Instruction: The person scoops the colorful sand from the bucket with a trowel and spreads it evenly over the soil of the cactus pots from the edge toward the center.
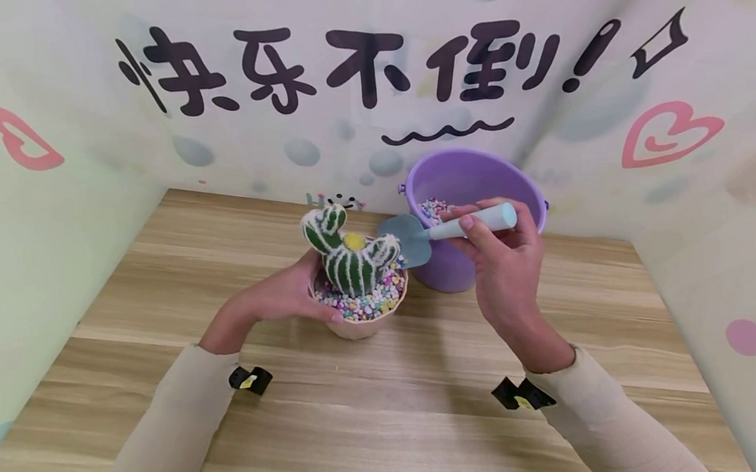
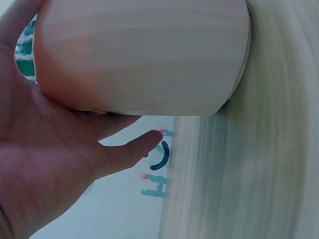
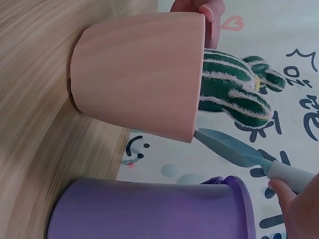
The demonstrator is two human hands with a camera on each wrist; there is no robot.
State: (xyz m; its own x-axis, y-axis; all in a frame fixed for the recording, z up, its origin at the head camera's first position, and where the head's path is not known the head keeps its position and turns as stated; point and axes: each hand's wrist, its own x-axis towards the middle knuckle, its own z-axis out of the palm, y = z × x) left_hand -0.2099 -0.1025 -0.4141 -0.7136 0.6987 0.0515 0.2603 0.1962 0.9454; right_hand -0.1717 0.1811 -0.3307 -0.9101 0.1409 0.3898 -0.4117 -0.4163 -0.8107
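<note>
A pale pink flower pot stands on the table, filled with colourful pebbles around a green toy cactus with white fuzzy ribs and a yellow top. My left hand grips the pot's left side, thumb over the front of the rim. In the left wrist view the pot wall covers some of the fingers. With my right hand I hold a small trowel by its light blue handle. Its blue-grey blade tips down at the pot's right rim, beside the cactus; the right wrist view shows the blade there too.
Behind and to the right of the pot is a purple bucket, with more pebbles inside. The wooden table meets a printed cloth backdrop at the back and sides.
</note>
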